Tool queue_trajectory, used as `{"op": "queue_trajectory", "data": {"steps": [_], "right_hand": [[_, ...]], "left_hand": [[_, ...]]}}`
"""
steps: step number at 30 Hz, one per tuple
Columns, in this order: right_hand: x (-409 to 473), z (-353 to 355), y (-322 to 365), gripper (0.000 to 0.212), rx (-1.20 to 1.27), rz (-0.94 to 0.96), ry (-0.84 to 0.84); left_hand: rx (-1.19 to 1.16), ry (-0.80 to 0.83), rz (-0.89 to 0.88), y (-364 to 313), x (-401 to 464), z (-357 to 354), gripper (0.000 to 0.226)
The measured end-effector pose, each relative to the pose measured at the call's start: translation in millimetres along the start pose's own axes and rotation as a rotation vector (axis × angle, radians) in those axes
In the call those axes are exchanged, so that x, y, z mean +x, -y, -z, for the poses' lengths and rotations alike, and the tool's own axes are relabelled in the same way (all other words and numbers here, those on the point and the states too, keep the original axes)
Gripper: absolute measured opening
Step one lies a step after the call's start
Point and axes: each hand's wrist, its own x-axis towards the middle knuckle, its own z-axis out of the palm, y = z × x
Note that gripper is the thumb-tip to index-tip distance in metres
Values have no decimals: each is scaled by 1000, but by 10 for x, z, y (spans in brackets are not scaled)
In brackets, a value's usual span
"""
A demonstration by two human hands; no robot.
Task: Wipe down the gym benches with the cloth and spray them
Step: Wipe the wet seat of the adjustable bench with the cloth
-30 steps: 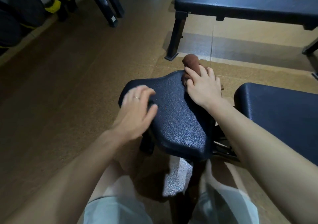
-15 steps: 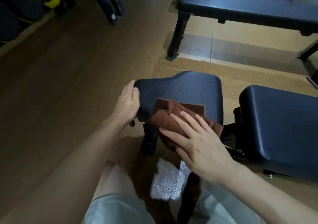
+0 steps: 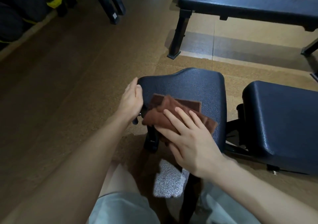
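Observation:
A dark blue padded seat pad (image 3: 194,86) of a gym bench stands in front of me. A folded brown cloth (image 3: 165,110) lies on its near left part. My right hand (image 3: 191,137) presses flat on the cloth with straight fingers. My left hand (image 3: 131,99) grips the pad's left edge, thumb on top and fingers hidden under the rim. The bench's larger back pad (image 3: 282,120) lies to the right. No spray bottle is in view.
A second flat bench (image 3: 240,1) stands across the far side on black legs (image 3: 179,34). Dark equipment with yellow bands (image 3: 25,8) and black frame legs (image 3: 110,5) fill the upper left. The brown floor (image 3: 60,94) spreads left. My knees are below.
My right hand and the cloth came from the pad's far edge to its near left part and now hold almost still. My left hand moved from the pad's top to gripping its left edge.

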Motion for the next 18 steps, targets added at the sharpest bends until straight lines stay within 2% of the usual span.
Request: {"op": "queue_trajectory", "data": {"steps": [4,8,13,16,18], "right_hand": [[755,34,-276,55,47,-41,-26],[1318,63,-753,59,68,-286,-65],[921,64,-1257,60,90,-529,-182],[573,62,-1148,56,292,-664,-261],[346,98,-938,49,330,-729,-245]], "left_hand": [[-30,-5,28,-27,-6,-17,52],[-12,-21,43,-21,8,-44,53],[30,-5,31,-13,-6,-35,54],[133,63,85,-125,-14,55,56],[271,149,159,-271,-11,179,59]]}}
